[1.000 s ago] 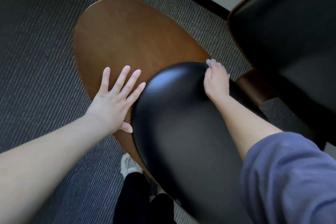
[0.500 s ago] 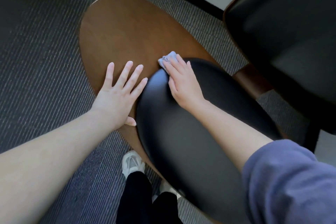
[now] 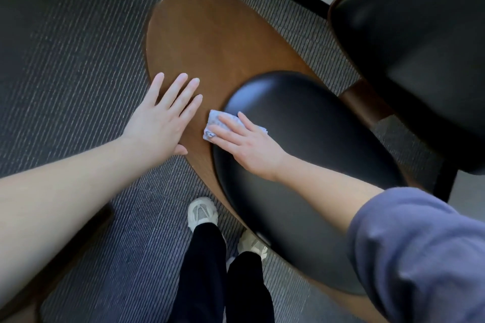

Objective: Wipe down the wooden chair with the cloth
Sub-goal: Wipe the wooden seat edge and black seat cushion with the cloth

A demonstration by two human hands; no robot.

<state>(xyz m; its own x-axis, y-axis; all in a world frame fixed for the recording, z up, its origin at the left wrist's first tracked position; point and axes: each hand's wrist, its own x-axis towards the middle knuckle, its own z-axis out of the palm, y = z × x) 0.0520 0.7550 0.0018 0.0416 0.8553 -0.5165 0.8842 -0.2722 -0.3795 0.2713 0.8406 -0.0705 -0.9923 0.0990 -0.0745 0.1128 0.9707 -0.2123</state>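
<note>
Brown wooden chair (image 3: 210, 42), a smooth curved panel of oval shape, stands just in front of the person on the grey ribbed carpet (image 3: 65, 60), and a glossy black padded cushion (image 3: 309, 123) covers its nearer right part.

From where one stands, both arms are stretched out and down over it. The left hand (image 3: 160, 123) lies palm down on the bare wood near the chair's left rim, fingers straight and a little spread, pointing away from the body, thumb tucked by the edge; it holds nothing. The forearm behind it is bare.

The right hand (image 3: 246, 144) reaches across the cushion from the lower right, back of the hand up, wrist nearly level. Its fingers are extended, not curled, and press flat on a small crumpled pale blue cloth (image 3: 213, 119), pinning it where the cushion's left edge meets the wood. The cloth sits just beside the left hand's fingers without touching them. A slate-blue sleeve (image 3: 420, 257) is bunched up near the right elbow.

Below are black trousers (image 3: 202, 270) and pale sneakers (image 3: 202, 214). A second black-padded chair (image 3: 420, 47) stands at the upper right.
</note>
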